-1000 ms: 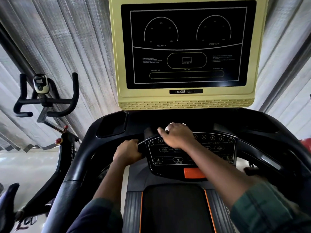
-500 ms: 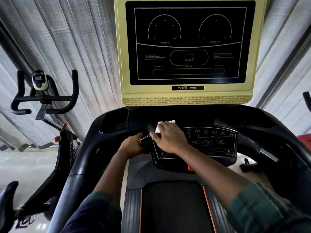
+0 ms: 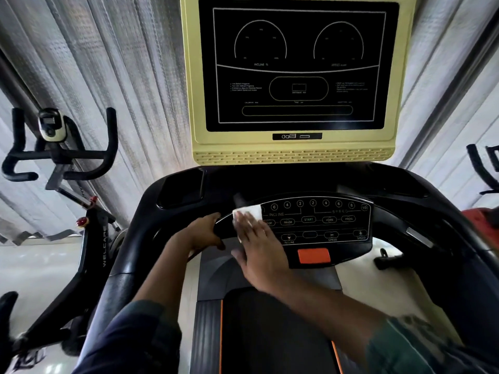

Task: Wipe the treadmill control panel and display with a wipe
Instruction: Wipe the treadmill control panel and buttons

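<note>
Exercise bike (image 3: 62,157) far left of the left hand, well apart from it; handlebars up, small console on the stem.

Left hand (image 3: 199,233): fingers curled round the black grab bar (image 3: 224,215) at the left edge of the control panel (image 3: 324,222). Firm grip, dark sleeve on the arm. A dark cup recess (image 3: 183,187) sits above and just left of this hand.

Just right of it is the right hand (image 3: 256,247): palm down, fingers straight and together, pressing the wipe (image 3: 249,211) flat onto the panel's left end. No curl, no pinch. The wipe is white and folded, mostly under the fingers, with a corner sticking out past the fingertips over the panel's top-left buttons. The two hands are near each other, not touching.

Right of the right hand, the rest of the panel is uncovered: number row on top, PAUSE / START / HOME / PROG in the middle, incline and speed keys below. Orange button (image 3: 314,255) sits under the panel, just right of the right wrist.

Display (image 3: 297,66) stands above both hands: dark screen, two dial outlines, yellow frame. Neither hand is on it.

Black belt (image 3: 270,333) runs below, between the forearms.

Far right of the right arm, a second black handlebar (image 3: 483,168) is cut off by the edge.
</note>
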Demonstrator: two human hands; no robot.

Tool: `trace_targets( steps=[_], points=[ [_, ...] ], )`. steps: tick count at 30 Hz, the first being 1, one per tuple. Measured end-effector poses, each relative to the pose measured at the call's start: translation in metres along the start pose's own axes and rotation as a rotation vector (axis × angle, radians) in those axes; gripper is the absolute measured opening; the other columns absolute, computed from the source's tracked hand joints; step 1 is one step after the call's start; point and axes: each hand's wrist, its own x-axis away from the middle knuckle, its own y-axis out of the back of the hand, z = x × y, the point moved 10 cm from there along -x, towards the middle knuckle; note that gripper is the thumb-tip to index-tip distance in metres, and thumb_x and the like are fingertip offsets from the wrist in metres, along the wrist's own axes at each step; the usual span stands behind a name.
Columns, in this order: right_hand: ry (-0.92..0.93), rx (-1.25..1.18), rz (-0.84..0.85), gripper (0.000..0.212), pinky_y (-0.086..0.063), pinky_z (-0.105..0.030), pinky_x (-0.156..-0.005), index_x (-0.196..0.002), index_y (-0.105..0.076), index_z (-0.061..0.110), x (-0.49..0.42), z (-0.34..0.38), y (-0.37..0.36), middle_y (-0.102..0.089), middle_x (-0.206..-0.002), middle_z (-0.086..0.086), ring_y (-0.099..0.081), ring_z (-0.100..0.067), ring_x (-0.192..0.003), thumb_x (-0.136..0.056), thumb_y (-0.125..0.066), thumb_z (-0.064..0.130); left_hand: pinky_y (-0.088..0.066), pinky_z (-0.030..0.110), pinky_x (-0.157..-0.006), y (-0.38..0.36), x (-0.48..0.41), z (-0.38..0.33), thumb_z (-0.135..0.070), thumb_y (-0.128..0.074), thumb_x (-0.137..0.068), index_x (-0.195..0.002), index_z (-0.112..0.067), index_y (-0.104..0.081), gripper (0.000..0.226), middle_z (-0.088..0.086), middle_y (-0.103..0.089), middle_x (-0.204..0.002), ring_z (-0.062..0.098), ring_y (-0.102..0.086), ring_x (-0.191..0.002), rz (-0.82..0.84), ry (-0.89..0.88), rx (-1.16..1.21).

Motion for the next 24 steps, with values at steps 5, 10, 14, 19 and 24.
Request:
trace_targets(
  steps=[5, 10, 14, 19, 24],
  points=[
    [-0.14, -0.004, -0.027, 0.076, 0.0, -0.04, -0.128, -0.156, 0.019, 0.01, 0.022, 0.017, -0.02, 0.029, -0.164, 0.0, 0.026, -0.017, -0.152, -0.106, -0.023, 0.048, -0.04, 0.025, -0.069, 0.002, 0.003, 0.002, -0.026, -0.09, -0.06, -0.112, -0.024, -0.055, 0.063, -0.005, -0.06, -0.094, 0.02, -0.062, -0.096, -0.013, -0.019, -0.005],
    [-0.224, -0.049, -0.072, 0.08, -0.003, -0.038, -0.128, -0.157, 0.014, 0.007, 0.015, 0.019, -0.016, 0.023, -0.166, -0.003, 0.019, -0.018, -0.154, -0.105, -0.035, 0.042, -0.043, 0.027, -0.072, 0.002, 0.005, 0.001, -0.024, -0.088, -0.063, -0.117, -0.018, -0.057, 0.063, -0.001, -0.062, -0.096, 0.02, -0.06, -0.089, -0.048, -0.032, -0.009],
    [-0.236, 0.137, -0.057, 0.085, 0.006, -0.039, -0.127, -0.158, -0.004, 0.0, 0.048, 0.026, -0.032, 0.024, -0.166, -0.01, 0.021, -0.024, -0.154, -0.1, -0.046, 0.048, -0.044, 0.025, -0.062, 0.003, 0.006, -0.001, -0.022, -0.082, -0.063, -0.104, -0.023, -0.058, 0.047, -0.005, -0.062, -0.085, 0.02, -0.064, -0.082, -0.099, -0.052, 0.007],
    [-0.291, 0.185, -0.083, 0.085, 0.008, -0.038, -0.125, -0.158, 0.006, 0.003, 0.033, 0.023, -0.025, 0.027, -0.164, -0.009, 0.026, -0.023, -0.152, -0.099, -0.048, 0.033, -0.04, 0.026, -0.063, 0.007, 0.011, -0.007, -0.024, -0.08, -0.063, -0.103, -0.023, -0.058, 0.046, -0.005, -0.06, -0.085, 0.019, -0.06, -0.079, -0.152, -0.075, -0.004],
    [-0.322, 0.149, -0.064, 0.069, 0.007, -0.038, -0.127, -0.151, -0.037, -0.002, 0.047, 0.026, -0.039, 0.015, -0.168, -0.008, 0.019, -0.025, -0.155, -0.091, -0.057, 0.025, -0.048, 0.03, -0.062, 0.006, 0.014, -0.007, -0.027, -0.076, -0.06, -0.095, -0.025, -0.056, 0.041, -0.007, -0.06, -0.079, 0.021, -0.064, -0.077, -0.165, -0.084, 0.009]
  ],
)
